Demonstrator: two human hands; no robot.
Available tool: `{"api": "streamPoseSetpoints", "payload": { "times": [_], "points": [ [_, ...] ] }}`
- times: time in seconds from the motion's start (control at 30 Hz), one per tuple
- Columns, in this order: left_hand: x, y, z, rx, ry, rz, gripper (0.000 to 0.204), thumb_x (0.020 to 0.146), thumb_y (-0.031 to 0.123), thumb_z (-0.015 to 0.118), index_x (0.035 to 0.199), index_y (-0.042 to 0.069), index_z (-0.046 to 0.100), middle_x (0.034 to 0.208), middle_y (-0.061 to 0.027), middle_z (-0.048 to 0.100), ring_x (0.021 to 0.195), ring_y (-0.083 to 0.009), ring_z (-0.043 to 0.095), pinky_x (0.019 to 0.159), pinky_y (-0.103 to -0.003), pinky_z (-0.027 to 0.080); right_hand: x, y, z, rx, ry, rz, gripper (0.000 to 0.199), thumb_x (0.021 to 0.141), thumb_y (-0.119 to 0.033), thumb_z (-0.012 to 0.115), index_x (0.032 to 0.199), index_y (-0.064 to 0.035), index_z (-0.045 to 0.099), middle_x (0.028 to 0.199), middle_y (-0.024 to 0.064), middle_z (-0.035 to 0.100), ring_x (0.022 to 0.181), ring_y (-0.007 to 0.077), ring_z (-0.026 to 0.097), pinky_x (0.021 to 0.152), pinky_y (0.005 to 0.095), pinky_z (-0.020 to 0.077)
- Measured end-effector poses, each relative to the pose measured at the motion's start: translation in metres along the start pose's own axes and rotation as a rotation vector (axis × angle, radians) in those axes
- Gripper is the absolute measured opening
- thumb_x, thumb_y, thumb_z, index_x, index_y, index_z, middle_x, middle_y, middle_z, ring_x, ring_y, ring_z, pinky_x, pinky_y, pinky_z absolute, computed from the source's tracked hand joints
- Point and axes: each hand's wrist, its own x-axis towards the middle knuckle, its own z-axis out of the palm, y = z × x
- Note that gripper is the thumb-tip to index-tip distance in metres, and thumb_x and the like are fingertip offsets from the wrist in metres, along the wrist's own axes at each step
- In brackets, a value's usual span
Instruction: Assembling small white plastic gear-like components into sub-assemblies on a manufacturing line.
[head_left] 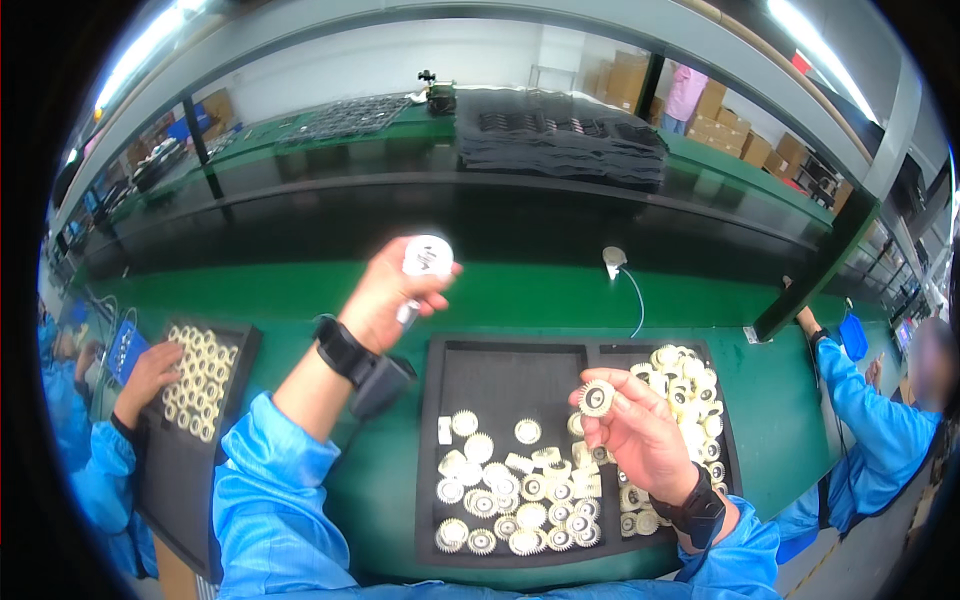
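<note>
My left hand (376,305) is raised over the bench with fingers closed around a white round disc (428,257) that has dark marks on its face. A small pale piece (407,313) shows below it at the fingers. My right hand (648,440) pinches a cream toothed gear (597,398) with a dark centre between thumb and fingers, above the black two-section tray (510,370). Many similar gears (530,515) lie loose in the left section's lower part. More gears (690,385) are heaped in the right section, partly hidden by my right hand.
A round white device (613,260) with a thin blue cable stands on the green bench behind the tray. At left, a co-worker's hand (155,375) reaches over another gear tray (165,480). A dark post (815,265) and a co-worker's blue sleeve (880,400) are at right.
</note>
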Motion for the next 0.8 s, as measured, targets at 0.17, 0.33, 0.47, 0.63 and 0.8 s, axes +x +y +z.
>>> {"api": "streamPoseSetpoints", "payload": {
  "times": [0.17,0.33,0.47,0.63,0.8],
  "points": [
    [-0.076,-0.014,0.078,-0.350,-0.272,-0.224,0.056,0.083,0.000,0.064,0.134,0.006,0.041,0.118,-0.0147,0.059,0.066,-0.0120,0.062,0.054,-0.019,0.049,-0.008,-0.002,0.012,-0.061,-0.034,-0.004,0.040,0.093,-0.014,0.057,0.129,0.0001,0.048,0.117,0.0123,0.058,0.094,0.0142,0.060,0.077,0.0269,0.0498],
    [-0.109,-0.053,0.097,-0.695,-0.336,-0.329,0.043,0.100,0.030,0.043,0.136,0.006,0.043,0.102,-0.0069,0.060,0.075,-0.0119,0.058,0.060,-0.022,0.049,-0.008,0.006,0.017,-0.241,-0.107,-0.049,0.041,0.091,-0.009,0.059,0.129,0.0010,0.047,0.118,0.0089,0.057,0.099,0.0144,0.059,0.080,0.0268,0.0484],
    [-0.111,-0.070,0.097,-0.655,-0.264,-0.345,0.043,0.102,0.033,0.037,0.133,0.006,0.045,0.099,-0.0053,0.060,0.075,-0.0118,0.057,0.060,-0.022,0.048,-0.006,0.012,0.010,-0.358,-0.079,0.012,0.040,0.091,-0.005,0.058,0.129,0.0023,0.047,0.119,0.0089,0.056,0.101,0.0139,0.058,0.083,0.0272,0.0488],
    [-0.107,-0.078,0.099,-0.549,-0.165,-0.359,0.041,0.102,0.033,0.035,0.128,0.005,0.050,0.103,-0.0050,0.061,0.076,-0.0115,0.056,0.062,-0.022,0.046,-0.002,0.021,0.001,-0.532,-0.063,-0.180,0.042,0.088,0.002,0.060,0.128,0.0039,0.047,0.120,0.0103,0.054,0.103,0.0137,0.057,0.088,0.0276,0.0485],
    [-0.111,-0.075,0.105,-0.565,-0.222,-0.311,0.039,0.100,0.027,0.043,0.132,0.004,0.048,0.108,-0.0064,0.060,0.087,-0.0157,0.058,0.078,-0.029,0.049,-0.001,0.023,0.006,-0.576,-0.062,-0.133,0.037,0.088,0.002,0.060,0.123,0.0049,0.050,0.114,0.0087,0.054,0.101,0.0138,0.057,0.084,0.0274,0.0497]
  ]
}}
